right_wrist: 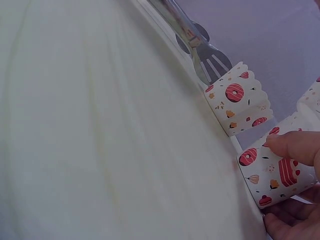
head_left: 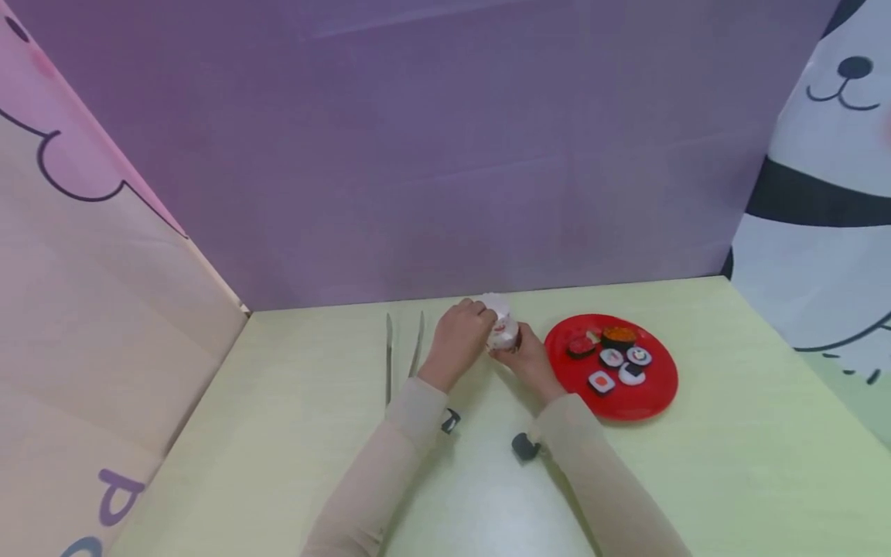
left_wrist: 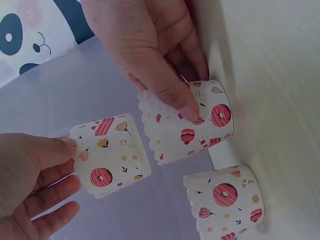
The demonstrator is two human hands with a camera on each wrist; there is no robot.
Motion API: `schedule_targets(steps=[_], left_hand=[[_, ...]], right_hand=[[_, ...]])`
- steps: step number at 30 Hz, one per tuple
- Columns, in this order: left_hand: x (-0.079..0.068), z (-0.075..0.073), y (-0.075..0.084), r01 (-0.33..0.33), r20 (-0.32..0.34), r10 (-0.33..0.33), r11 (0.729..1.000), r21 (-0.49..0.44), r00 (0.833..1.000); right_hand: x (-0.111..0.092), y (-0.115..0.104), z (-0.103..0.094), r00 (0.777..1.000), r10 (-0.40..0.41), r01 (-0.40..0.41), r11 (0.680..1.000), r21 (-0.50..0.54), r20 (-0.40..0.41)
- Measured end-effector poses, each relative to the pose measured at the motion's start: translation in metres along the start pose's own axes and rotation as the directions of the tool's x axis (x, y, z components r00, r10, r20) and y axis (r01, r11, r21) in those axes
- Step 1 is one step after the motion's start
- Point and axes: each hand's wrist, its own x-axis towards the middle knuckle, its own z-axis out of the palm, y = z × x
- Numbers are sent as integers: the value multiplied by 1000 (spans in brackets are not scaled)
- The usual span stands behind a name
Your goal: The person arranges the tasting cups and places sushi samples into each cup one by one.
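My left hand [head_left: 459, 336] pinches a white paper baking cup [left_wrist: 112, 155] by its scalloped rim, thumb on one side and fingers on the other. That cup is raised above the table. Beside it, my right hand [head_left: 527, 360] grips a second paper baking cup [left_wrist: 192, 120], thumb on its printed side. The second cup is upright, its base right at the tabletop. A third paper baking cup [right_wrist: 239, 102] stands alongside. All are printed with donuts and flowers. In the head view the hands partly hide the cups.
A red plate [head_left: 647, 398] bearing several sushi pieces lies right of my right hand. Left of my left hand are two slim metal utensils [head_left: 388, 356]; the right wrist view shows a slotted fork end [right_wrist: 212, 60]. A purple wall panel [head_left: 452, 178] rises behind the table.
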Motion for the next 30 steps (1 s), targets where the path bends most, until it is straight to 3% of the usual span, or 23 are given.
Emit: schedule_targets(steps=[8, 20, 30], left_hand=[[-4, -3, -3, 4, -9, -3, 1000, 15, 1000], [-19, -10, -13, -8, -91, 7, 1000, -8, 996], [-34, -15, -15, -26, -92, 24, 999, -19, 995]], right_hand=[[1, 0, 0, 1000, 12, -12, 1000, -4, -2], [3, 0, -2, 1000, 26, -26, 999, -25, 2], [1, 4, 0, 1000, -3, 3, 999, -35, -7]])
